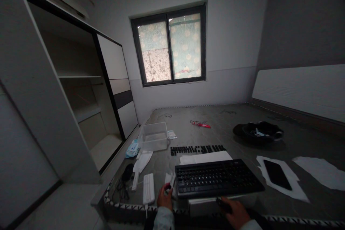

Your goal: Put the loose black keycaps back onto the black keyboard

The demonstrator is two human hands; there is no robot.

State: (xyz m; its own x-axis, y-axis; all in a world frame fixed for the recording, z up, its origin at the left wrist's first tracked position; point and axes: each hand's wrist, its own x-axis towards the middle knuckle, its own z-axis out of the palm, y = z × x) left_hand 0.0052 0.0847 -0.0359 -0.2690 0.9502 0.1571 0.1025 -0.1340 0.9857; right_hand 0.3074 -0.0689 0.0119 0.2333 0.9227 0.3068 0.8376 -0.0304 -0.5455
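Note:
A black keyboard [215, 178] lies on a grey mattress surface [215, 129] near the front edge. My left hand [164, 196] sits just left of the keyboard, fingers curled round a small dark thing beside crumpled white paper [169, 179]. My right hand [235, 211] is below the keyboard's front edge, closed on a small dark object. Rows of loose black keycaps [198, 149] lie behind a white sheet [205, 157].
A clear plastic box [153, 136], a white power strip [148, 188], a black mouse [127, 172], a phone [277, 174] on white paper, a black heap [258, 131] and a red wrapper [201, 124] lie about. An open wardrobe [81, 97] stands left.

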